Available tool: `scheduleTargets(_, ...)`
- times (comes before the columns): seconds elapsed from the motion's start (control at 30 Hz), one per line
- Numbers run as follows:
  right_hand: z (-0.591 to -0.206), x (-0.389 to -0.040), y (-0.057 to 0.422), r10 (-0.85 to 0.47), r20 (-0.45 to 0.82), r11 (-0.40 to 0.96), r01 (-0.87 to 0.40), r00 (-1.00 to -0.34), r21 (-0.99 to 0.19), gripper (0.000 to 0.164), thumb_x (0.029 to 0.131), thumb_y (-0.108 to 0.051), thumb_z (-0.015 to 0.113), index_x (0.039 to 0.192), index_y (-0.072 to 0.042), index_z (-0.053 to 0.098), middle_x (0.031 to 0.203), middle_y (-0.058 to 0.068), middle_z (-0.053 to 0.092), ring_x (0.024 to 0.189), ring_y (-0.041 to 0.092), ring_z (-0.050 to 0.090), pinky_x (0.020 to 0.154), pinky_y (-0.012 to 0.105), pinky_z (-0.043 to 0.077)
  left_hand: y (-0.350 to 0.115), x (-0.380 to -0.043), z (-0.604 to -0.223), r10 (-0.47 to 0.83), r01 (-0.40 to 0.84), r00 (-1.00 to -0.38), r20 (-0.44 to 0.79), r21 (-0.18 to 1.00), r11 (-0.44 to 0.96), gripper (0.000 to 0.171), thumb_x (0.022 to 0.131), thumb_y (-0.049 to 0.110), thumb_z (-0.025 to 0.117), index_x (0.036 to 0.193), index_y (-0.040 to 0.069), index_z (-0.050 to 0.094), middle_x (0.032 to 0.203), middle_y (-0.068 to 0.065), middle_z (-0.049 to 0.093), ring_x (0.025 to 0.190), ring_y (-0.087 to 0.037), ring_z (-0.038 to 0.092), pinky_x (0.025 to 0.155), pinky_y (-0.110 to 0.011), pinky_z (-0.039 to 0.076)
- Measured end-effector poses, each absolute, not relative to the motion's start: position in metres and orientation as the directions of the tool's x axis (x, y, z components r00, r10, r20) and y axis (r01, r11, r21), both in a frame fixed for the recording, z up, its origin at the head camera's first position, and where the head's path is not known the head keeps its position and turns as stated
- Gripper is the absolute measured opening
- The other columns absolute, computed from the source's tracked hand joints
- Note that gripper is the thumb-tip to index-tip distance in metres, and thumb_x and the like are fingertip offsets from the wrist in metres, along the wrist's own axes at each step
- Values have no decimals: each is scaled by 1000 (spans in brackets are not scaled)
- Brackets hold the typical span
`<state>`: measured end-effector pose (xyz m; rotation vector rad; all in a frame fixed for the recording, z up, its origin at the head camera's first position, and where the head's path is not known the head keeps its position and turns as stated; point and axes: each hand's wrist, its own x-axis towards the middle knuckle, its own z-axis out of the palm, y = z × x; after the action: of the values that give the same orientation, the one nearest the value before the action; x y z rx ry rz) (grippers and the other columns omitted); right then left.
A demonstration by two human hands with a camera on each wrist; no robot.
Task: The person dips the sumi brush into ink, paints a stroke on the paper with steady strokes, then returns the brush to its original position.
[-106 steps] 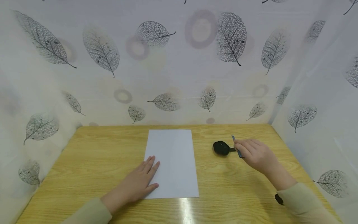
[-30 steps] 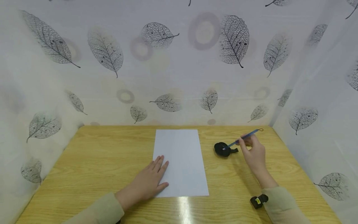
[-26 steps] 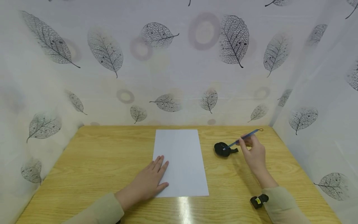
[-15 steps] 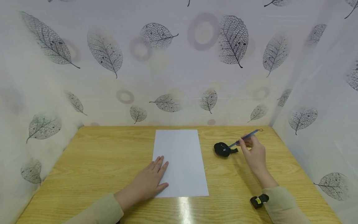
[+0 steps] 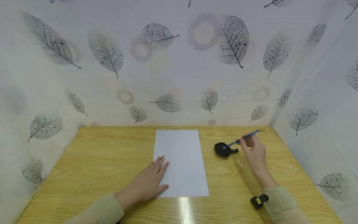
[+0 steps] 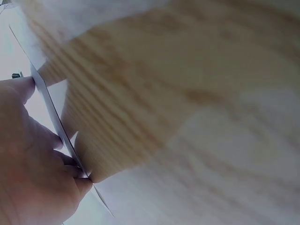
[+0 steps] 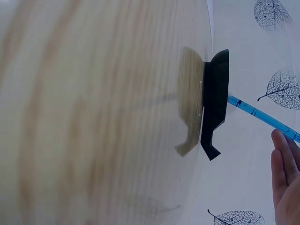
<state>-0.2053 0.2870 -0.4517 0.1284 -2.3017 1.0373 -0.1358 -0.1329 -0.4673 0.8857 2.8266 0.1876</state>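
A white sheet of paper (image 5: 183, 155) lies upright on the wooden table (image 5: 112, 155). My left hand (image 5: 148, 182) rests flat on its lower left edge, fingers spread; the left wrist view shows the fingertips over the paper's edge (image 6: 55, 112). To the right stands a small black ink dish (image 5: 222, 150) with a short stub handle, seen side-on in the right wrist view. My right hand (image 5: 255, 154) pinches a blue writing brush (image 5: 247, 136) with a hanging loop at its top end. The brush slants down left, its tip inside the dish, hidden by the rim in the right wrist view.
White curtains (image 5: 179, 71) with a leaf print close off the back and both sides of the table. A black wrist camera (image 5: 258, 201) sits at the right sleeve (image 5: 283, 200). Light glares on the table (image 5: 185, 211) below the paper.
Earlier the right hand held the brush beside the dish's handle, palm down; it has since turned and set the tip into the dish. Paper and left hand have shifted slightly right.
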Motion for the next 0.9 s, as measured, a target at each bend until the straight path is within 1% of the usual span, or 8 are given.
scheduleTargets(0.27, -452, -206, 288, 151, 527, 695, -289, -836, -658, 15, 102, -4, 69, 114, 6, 66, 97, 24, 81, 78, -31, 52, 72, -5, 44, -132, -134, -467, 567, 542, -813, -136, 179, 821, 83, 107, 54, 54, 166, 1, 30, 175, -24, 20, 164, -39, 23, 133, -52, 29)
scheduleTargets(0.43, -451, -205, 289, 158, 516, 701, -273, -842, -659, 15, 103, -5, 69, 114, 5, 66, 97, 23, 81, 78, -31, 51, 71, -4, 44, -132, -133, -467, 557, 532, -819, -136, 183, 827, 83, 107, 54, 55, 166, 1, 31, 175, -24, 21, 164, -39, 24, 133, -52, 28)
scheduleTargets(0.7, -450, -205, 292, 184, 543, 685, -289, -820, -669, 15, 102, -4, 68, 112, 7, 66, 95, 25, 80, 77, -30, 53, 67, -2, 46, -132, -133, -468, 559, 537, -821, -113, 176, 825, 83, 106, 55, 56, 165, 0, 33, 174, -26, 23, 162, -41, 26, 132, -52, 30)
scheduleTargets(0.8, -450, -204, 294, 207, 553, 673, -293, -807, -679, 14, 102, -2, 68, 111, 8, 65, 95, 26, 79, 76, -29, 55, 68, -2, 46, -133, -133, -468, 568, 546, -816, -105, 179, 818, 83, 106, 54, 56, 164, 0, 34, 174, -26, 24, 162, -41, 26, 132, -53, 30)
scheduleTargets(0.9, -449, -204, 296, 219, 569, 663, -307, -793, -683, 14, 101, 0, 68, 110, 9, 65, 94, 28, 79, 76, -28, 56, 69, -2, 47, -133, -133, -467, 577, 555, -810, -109, 179, 813, 86, 105, 57, 56, 165, 0, 33, 174, -26, 23, 163, -40, 25, 132, -53, 30)
